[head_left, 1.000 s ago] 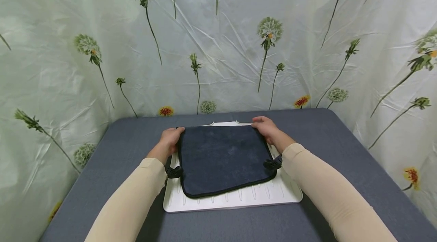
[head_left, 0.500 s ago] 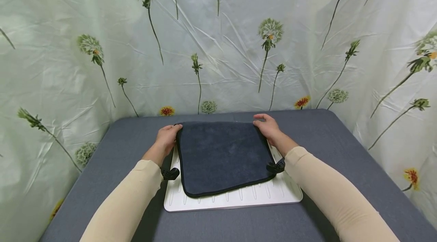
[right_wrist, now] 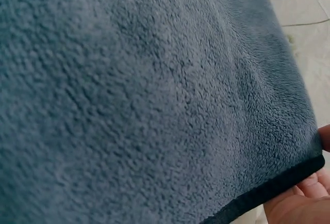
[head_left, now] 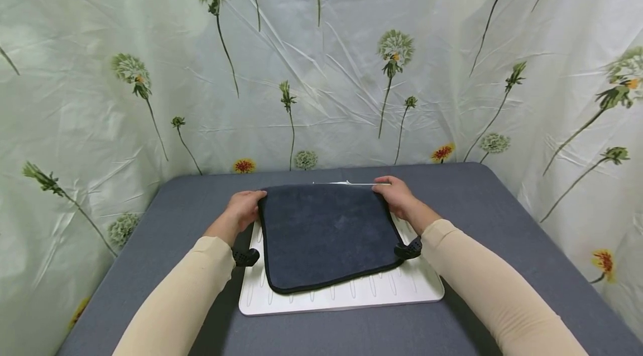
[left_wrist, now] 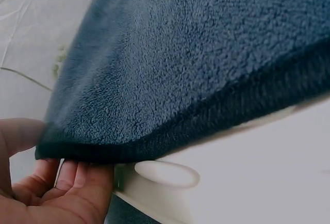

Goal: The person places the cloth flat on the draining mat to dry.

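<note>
A dark blue plush cloth (head_left: 329,236) with black edging lies slightly askew over a white ribbed tray (head_left: 346,300). My left hand (head_left: 241,208) pinches the cloth's far left corner between thumb and fingers; in the left wrist view that corner is raised beside the tray's rim. At the far right corner, my right hand (head_left: 397,197) pinches the edging, with the thumb on top and fingers beneath in the right wrist view. Most of the tray is covered; its near strip, parts of both sides and a thin bit of the far rim show.
The tray stands on a table with a grey-blue cover (head_left: 477,222). Behind the table hangs a pale curtain (head_left: 331,66) printed with dandelions. Black wrist straps (head_left: 246,257) sit at both wrists, close over the cloth.
The cloth's far edge rose until it hid the tray's far rim, then came down a little, so a thin strip of rim shows again. My left hand has shifted slightly left.
</note>
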`<state>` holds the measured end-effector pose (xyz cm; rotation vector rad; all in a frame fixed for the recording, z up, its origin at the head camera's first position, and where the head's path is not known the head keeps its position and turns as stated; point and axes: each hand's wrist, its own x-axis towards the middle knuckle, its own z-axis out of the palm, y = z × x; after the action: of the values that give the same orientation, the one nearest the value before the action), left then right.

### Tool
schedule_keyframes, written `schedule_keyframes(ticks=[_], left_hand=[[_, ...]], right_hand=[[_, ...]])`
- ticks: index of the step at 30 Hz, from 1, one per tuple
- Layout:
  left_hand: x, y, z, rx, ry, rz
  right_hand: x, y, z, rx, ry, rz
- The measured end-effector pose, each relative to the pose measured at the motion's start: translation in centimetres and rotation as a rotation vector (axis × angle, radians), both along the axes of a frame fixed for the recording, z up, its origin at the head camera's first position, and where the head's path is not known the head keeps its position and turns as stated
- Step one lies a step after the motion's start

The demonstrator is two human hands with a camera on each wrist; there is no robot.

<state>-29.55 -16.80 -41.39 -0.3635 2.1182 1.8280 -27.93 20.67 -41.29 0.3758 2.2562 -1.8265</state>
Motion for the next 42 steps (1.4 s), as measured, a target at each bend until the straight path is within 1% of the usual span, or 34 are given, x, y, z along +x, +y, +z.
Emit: schedule_keyframes(ticks=[2, 4, 6, 8, 11, 15, 17, 19, 22, 24, 26, 28, 30, 32, 34, 37, 42], left_hand=[[-0.3, 0.0, -0.1, 0.017, -0.022, -0.002], [-0.7, 0.0, -0.1, 0.014, -0.041, -0.003], [-1.0, 0.0, -0.1, -0.009, -0.056, -0.003], [-1.3, 0.0, 0.0, -0.028, -0.074, 0.010], [-1.8, 0.2, 0.0, -0.059, -0.099, 0.033], [-2.7, 0.7, -0.4, -0.107, -0.129, 0.081], [-3.2, 1.1, -0.7, -0.151, -0.137, 0.105], [-3.4, 1.5, -0.8, -0.198, -0.132, 0.118], [-3.6, 1.8, -0.7, -0.249, -0.090, 0.117], [-3.7, 1.7, -0.4, -0.247, -0.043, 0.114], [-4.0, 1.5, -0.3, -0.226, -0.001, 0.118], [-4.2, 1.4, -0.1, -0.197, 0.027, 0.126], [-4.0, 1.3, 0.0, -0.171, 0.028, 0.131], [-3.7, 1.1, -0.1, -0.169, 0.008, 0.129], [-3.2, 0.9, -0.1, -0.166, -0.016, 0.106], [-2.2, 0.6, -0.2, -0.173, -0.031, 0.035], [0.2, 0.3, -0.1, -0.202, 0.001, -0.111]], right_hand=[[-0.4, 0.2, 0.0, -0.016, -0.040, 0.027], [-0.9, 0.3, 0.0, -0.036, -0.086, 0.049], [-1.5, 0.5, 0.1, -0.050, -0.126, 0.062], [-2.0, 0.6, 0.2, -0.045, -0.165, 0.057], [-2.8, 0.8, 0.2, 0.006, -0.197, 0.050], [-3.5, 0.7, 0.1, 0.061, -0.217, 0.050], [-3.8, 0.4, 0.0, 0.043, -0.218, 0.034], [-4.0, 0.0, -0.2, 0.057, -0.196, 0.009], [-4.2, -0.5, -0.4, 0.103, -0.114, -0.036], [-4.2, -0.6, -0.4, 0.151, -0.053, -0.052], [-4.3, -0.7, -0.3, 0.163, -0.007, -0.063], [-4.2, -0.6, -0.1, 0.165, 0.015, -0.065], [-3.8, -0.5, 0.1, 0.151, 0.013, -0.063], [-3.4, -0.4, 0.3, 0.148, 0.000, -0.047], [-2.9, -0.2, 0.4, 0.136, -0.026, -0.018], [-1.8, 0.2, 0.5, 0.138, -0.049, 0.043], [0.9, 1.5, 0.0, 0.160, -0.054, 0.127]])
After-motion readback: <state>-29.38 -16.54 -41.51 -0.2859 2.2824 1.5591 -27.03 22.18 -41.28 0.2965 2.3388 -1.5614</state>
